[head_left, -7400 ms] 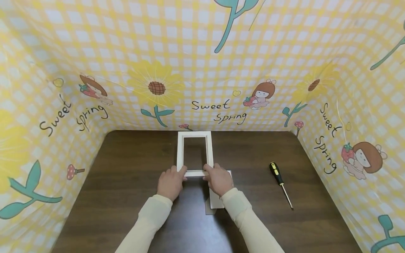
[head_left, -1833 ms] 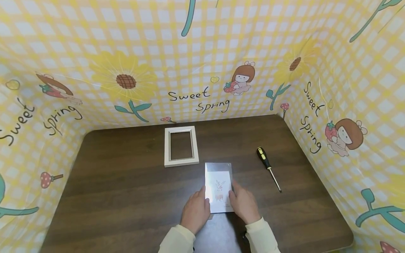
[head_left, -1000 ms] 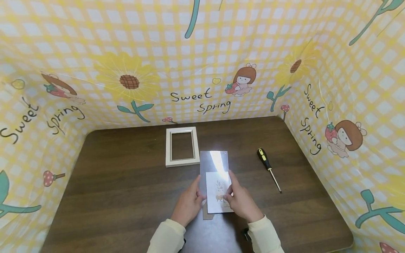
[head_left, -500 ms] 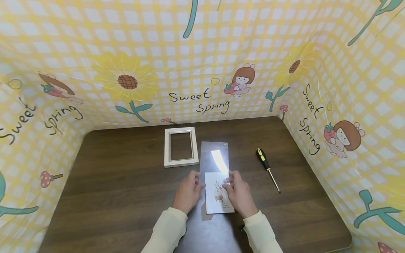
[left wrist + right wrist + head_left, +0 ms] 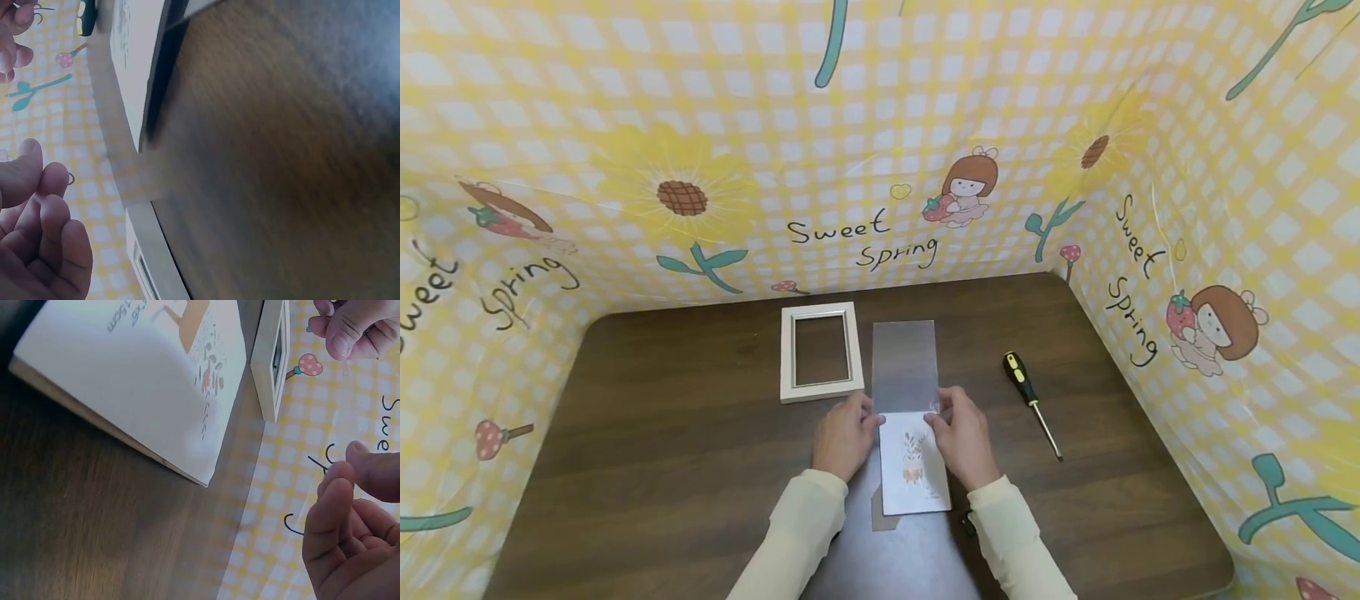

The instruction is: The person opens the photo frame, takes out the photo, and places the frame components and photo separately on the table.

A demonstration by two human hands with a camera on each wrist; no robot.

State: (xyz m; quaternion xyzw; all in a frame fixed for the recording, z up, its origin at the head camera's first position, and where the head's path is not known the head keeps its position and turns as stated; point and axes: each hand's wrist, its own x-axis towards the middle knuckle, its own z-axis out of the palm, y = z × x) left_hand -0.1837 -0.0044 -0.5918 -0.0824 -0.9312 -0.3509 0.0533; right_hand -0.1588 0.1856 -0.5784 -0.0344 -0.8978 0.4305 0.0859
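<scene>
A clear plastic sheet [image 5: 904,367] is pinched at its near corners between thumb and fingers, by my left hand [image 5: 842,437] on one side and my right hand [image 5: 964,437] on the other. Just nearer me lies a white card with a printed plant picture [image 5: 916,479], on top of a backing board [image 5: 153,81] whose brown stand flap [image 5: 883,518] sticks out at the near left. Both wrist views show thumbs meeting fingertips, though the sheet is barely visible there. To the left of the sheet lies a white picture frame [image 5: 787,354], its opening showing the table.
On the right lies a black and yellow screwdriver [image 5: 1018,379], its shaft pointing toward me. The brown table [image 5: 662,450] is enclosed at the back and sides by a yellow checked cloth [image 5: 760,100] with printed flowers.
My hands have left the frame, which stays at the back of the table. The clear sheet, earlier over the card, has moved away from me, uncovering the picture.
</scene>
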